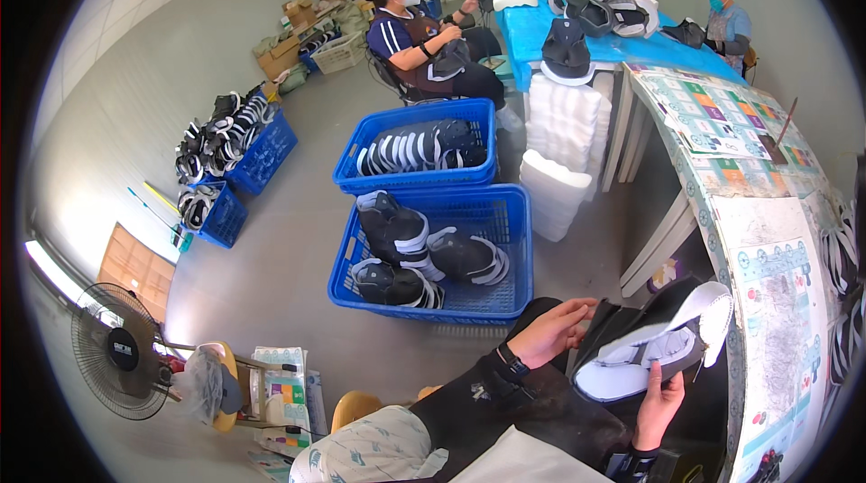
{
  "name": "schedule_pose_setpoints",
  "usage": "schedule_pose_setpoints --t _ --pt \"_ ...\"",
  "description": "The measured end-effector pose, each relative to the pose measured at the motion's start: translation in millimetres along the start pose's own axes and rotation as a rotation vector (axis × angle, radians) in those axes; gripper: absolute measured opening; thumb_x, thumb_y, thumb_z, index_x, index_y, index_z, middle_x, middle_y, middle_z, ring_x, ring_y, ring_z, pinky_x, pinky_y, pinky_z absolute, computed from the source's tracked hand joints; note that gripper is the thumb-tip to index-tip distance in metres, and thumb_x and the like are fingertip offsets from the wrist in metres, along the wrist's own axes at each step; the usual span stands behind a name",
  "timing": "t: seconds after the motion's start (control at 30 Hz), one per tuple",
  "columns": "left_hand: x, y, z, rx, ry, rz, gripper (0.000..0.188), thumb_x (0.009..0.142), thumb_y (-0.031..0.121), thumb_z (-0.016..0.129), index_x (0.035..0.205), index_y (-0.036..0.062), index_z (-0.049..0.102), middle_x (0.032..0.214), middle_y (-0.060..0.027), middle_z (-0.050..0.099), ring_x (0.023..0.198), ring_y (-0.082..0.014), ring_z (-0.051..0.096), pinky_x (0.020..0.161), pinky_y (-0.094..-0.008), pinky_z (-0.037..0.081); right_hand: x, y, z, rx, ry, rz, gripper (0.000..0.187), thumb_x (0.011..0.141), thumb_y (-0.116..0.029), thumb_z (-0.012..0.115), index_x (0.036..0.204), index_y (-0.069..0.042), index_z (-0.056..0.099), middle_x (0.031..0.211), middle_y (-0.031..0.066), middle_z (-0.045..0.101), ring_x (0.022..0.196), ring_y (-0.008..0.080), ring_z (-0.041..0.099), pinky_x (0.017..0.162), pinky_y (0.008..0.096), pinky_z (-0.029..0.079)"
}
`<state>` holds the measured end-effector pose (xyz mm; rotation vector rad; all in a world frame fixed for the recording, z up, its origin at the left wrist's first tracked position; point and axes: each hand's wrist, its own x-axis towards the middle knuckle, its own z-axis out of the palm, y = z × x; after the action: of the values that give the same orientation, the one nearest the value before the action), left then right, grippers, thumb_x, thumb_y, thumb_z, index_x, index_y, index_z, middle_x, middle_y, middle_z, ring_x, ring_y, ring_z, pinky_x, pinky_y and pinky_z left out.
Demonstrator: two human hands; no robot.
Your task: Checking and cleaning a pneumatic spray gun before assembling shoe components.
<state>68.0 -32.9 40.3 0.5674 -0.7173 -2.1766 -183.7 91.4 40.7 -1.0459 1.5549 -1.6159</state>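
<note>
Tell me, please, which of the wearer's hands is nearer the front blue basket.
The left hand, off the near right corner of the basket; the right hand is farther right, holding a shoe.

A blue lattice-sided plastic crate holds black shoes with pale soles. To the crate's right and nearer the wearer, the bare right hand grips a black-and-white shoe, thumb on its pale inside; the bare left hand is at its dark edge, contact unclear. Behind the crate sits a second blue plastic crate; to its right, stacked white moulded pieces; well to its left, a black round-caged fan.
</note>
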Motion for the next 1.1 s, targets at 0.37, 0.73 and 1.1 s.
schedule_pose_setpoints --t 0.37,0.73,1.1 --pt "-10 -12 30 0.896 0.065 0.473 0.056 0.102 0.018 0.066 0.152 0.0008 0.045 0.136 -0.0176 0.062 0.125 -0.0263 0.06 0.099 -0.0376 0.051 -6 -25 23 -0.302 0.161 -0.077 0.026 0.104 -0.014 0.067 0.117 0.008 0.063 0.097 0.0143 0.074 0.085 0.0164 0.063 0.08 0.0334 0.052" --pt "0 -19 -29 0.702 0.345 0.289 0.031 0.108 0.018 0.062 0.133 -0.0009 0.062 0.116 -0.0012 0.07 0.104 -0.0084 0.06 0.092 -0.028 0.05 -28 -135 38 -0.317 -0.04 -0.363 0.084 0.1 -0.044 0.06 0.164 -0.001 0.027 0.163 0.0209 0.037 0.14 0.034 0.047 0.112 0.0471 0.039" --pt "2 -35 -32 0.716 0.314 0.295 0.033 0.107 0.025 0.062 0.128 -0.0004 0.065 0.108 -0.0082 0.074 0.097 -0.0142 0.065 0.089 -0.0304 0.051 -29 -106 23 -0.082 -0.037 -0.196 0.078 0.107 -0.036 0.053 0.166 -0.003 0.015 0.07 0.0014 0.048 0.057 0.0075 0.038 0.052 0.0227 0.029"
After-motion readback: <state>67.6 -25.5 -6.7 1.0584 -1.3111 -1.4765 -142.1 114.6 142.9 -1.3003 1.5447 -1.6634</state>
